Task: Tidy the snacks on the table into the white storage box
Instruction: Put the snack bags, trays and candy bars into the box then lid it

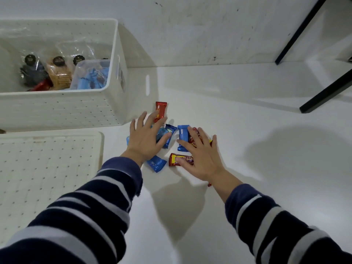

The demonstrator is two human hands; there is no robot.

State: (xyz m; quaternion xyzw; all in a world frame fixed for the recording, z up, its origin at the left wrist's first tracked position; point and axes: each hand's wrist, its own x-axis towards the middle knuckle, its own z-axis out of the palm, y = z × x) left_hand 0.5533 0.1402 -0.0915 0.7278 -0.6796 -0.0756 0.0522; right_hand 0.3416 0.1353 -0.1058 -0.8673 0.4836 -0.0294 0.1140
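A small pile of wrapped snacks lies on the white table. A red packet (pixel 161 110) is the farthest one, blue packets (pixel 170 132) (pixel 182 137) lie in the middle, another blue packet (pixel 156 163) and a red bar (pixel 176 159) lie nearest me. My left hand (pixel 145 141) is spread flat over the left blue packets, fingertips touching the red packet. My right hand (pixel 200 156) is spread over the red bar and a red packet (pixel 195 136) beside it. Neither hand grips anything. The white storage box (pixel 62 109) stands at the left, holding bagged snacks.
The box's perforated white lid (pixel 47 168) lies flat in front of the box. Inside the box a clear tub (pixel 91 75) holds blue packets. Black frame legs (pixel 323 96) stand at the far right. A white wall runs along the table's back.
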